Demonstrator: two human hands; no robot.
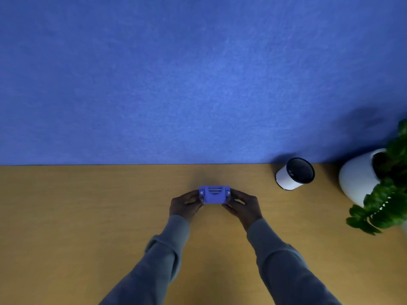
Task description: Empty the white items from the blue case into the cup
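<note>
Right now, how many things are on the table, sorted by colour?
Blue: 1, the blue case, held between the left hand and the right hand
White: 2, the cup and the plant pot
Green: 1, the plant in the pot
Total: 4

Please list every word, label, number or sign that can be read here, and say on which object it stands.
None can be read.
Blue case, held between left hand and right hand: no text visible.
White cup: plain.
White plant pot: plain.
</note>
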